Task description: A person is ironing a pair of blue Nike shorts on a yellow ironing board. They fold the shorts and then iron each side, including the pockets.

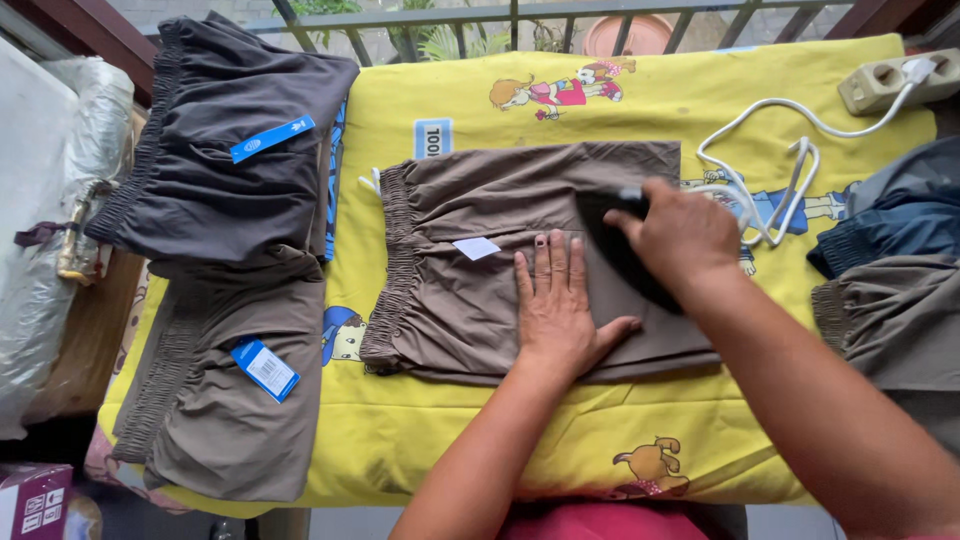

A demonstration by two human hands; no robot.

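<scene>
Head view: left hand (556, 305) flat on brown shorts (480, 290); right hand (680, 238) clasps iron (612, 232).

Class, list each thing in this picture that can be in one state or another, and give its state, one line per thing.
Brown shorts: folded, lying flat on the yellow sheet.
Iron: held on the shorts.
Right hand: closed on the iron.
Left hand: open, flat on the shorts.
White cord: plugged into the power strip.
Finished shorts: stacked at left, tags on.
</scene>
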